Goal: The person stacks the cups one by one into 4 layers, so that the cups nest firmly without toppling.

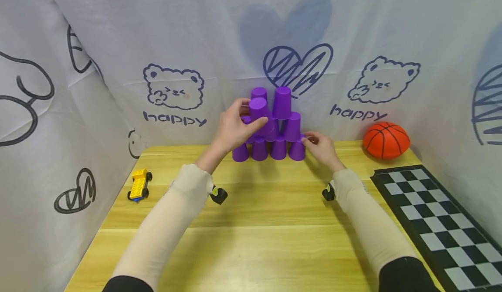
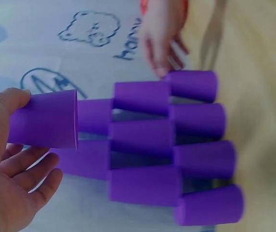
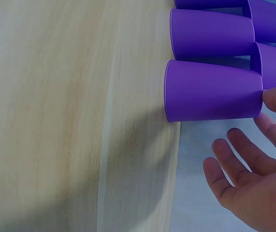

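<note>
On yellow wooden table (image 1: 251,222): left hand (image 1: 231,130) grips purple cup (image 1: 260,113); right hand (image 1: 323,148) spread; white printed cloth (image 1: 117,43) behind.

cups (image 1: 274,126): purple | ball (image 1: 386,140): orange, black lines | board (image 1: 435,222): black-white checks | car (image 1: 139,184): yellow

Head looks down; wrists close — all share cups (image 1: 274,130).

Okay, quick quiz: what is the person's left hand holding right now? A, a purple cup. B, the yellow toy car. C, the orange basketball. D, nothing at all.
A: the left hand grips a purple cup beside the cup pyramid, while the basketball and toy car lie untouched on the table.
</note>
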`<state>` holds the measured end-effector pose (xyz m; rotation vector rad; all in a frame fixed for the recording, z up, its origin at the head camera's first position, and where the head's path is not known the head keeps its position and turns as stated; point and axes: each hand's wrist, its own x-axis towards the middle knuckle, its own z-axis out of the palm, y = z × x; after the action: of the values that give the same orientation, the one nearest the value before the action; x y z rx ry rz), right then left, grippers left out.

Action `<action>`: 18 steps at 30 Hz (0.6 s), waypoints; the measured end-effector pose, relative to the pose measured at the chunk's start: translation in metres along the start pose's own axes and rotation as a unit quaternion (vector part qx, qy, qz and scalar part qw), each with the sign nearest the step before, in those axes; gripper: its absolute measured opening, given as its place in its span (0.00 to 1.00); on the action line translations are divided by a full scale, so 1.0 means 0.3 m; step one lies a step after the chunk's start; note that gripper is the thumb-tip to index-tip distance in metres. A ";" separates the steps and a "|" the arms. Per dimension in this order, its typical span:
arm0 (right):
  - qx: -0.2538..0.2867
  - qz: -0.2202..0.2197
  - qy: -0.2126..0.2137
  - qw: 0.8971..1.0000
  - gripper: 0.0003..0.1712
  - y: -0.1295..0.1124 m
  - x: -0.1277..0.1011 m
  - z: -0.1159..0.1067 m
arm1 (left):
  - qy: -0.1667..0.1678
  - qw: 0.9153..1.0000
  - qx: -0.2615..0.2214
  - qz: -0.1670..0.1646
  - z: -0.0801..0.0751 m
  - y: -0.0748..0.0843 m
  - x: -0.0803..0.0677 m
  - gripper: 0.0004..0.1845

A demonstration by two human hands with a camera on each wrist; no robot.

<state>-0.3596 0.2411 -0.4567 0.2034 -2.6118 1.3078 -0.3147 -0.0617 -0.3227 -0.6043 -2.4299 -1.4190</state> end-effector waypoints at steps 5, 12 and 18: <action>0.005 0.003 0.000 1.000 0.22 0.004 -0.001 0.000 | 0.019 1.000 0.019 0.002 -0.031 0.055 0.082 0.32; 0.006 0.009 -0.006 1.000 0.23 0.007 0.000 0.003 | 0.023 0.999 0.013 -0.022 -0.026 0.099 0.160 0.33; 0.003 0.006 -0.007 1.000 0.23 0.006 0.000 -0.004 | 0.033 0.999 0.027 -0.031 -0.006 0.118 0.228 0.32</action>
<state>-0.3599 0.2431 -0.4573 0.1996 -2.6248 1.3225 -0.3579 -0.0329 -0.2658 -0.4675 -2.4466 -1.3681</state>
